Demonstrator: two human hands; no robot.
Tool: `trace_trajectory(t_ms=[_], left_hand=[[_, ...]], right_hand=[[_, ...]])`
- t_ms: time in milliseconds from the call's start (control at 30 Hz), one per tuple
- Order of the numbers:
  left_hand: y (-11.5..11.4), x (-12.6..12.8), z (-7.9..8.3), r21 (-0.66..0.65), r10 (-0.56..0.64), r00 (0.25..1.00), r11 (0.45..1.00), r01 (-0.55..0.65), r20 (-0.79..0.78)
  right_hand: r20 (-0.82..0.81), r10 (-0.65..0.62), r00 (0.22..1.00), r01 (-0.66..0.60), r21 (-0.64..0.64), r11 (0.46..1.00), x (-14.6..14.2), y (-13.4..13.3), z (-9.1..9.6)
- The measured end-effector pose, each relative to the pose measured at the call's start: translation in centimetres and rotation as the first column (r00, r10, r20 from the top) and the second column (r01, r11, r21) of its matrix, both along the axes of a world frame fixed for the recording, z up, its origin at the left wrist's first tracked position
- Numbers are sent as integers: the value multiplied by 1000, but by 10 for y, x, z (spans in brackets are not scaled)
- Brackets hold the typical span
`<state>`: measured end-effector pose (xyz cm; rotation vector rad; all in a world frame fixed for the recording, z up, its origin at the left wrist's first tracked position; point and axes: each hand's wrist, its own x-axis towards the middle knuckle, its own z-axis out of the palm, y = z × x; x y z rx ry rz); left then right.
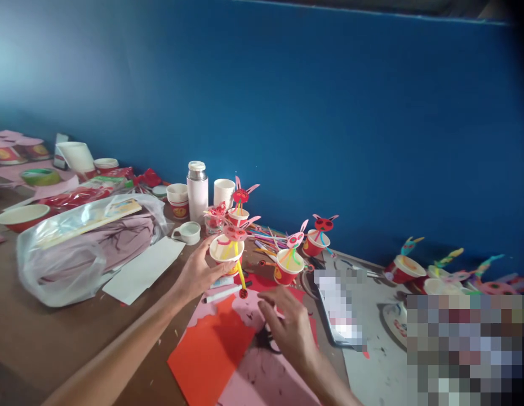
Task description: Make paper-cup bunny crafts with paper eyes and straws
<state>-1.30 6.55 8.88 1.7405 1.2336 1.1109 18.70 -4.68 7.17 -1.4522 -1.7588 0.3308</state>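
Note:
My left hand (203, 272) grips a red-and-white paper cup (227, 250), its fingers and thumb around the sides. A pink rabbit-eared paper face (235, 232) stands on this cup, and a yellow pipe cleaner (240, 275) hangs over the rim, ending in a small dark red disc (243, 294). My right hand (289, 318) hovers over the paper sheets with loosely bent fingers apart and nothing visible in them. Black-handled scissors (266, 340) lie partly hidden beside it. Orange paper (215, 347) and pink paper (262, 378) lie below, with a white marker (223, 294) near the cup.
Several similar cup figures stand around, including a pink-faced one (289, 265) and a red-faced one (316, 242). A thermos (198, 194) stands behind, before the blue wall (329, 113). A plastic bag (54, 259) lies left; a phone (340, 316) lies right.

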Motion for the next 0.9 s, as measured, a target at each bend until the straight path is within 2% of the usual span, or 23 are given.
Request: trace_trajectory(t_ms=[67,167,300,400,567,733,900], left_hand=[[-12,5,3,6,19,999,1000,-19,-41],[-25,13,4,72,50,992,996,-42,-117],[-35,19,-9,275,121,980,959,-74,-160],[-40,20,-19,395,126,980,917,-55,-156],[-47,20,-24,369,75,985,929,-12,-156],[-49,19,-29,318,43,987,948,10,-157],[-47,21,-31,322,23,987,946,30,-159]], right_hand=[[-89,18,996,-13,63,998,0,6,17],[-181,23,983,-9,78,997,-6,17,32],[-265,8,964,25,122,992,-19,31,32],[-297,-14,955,47,104,993,-27,38,25],[-334,-18,942,38,53,998,-34,43,21],[-292,30,956,13,143,990,-34,43,21],[-137,49,989,-15,235,972,-32,42,22]])
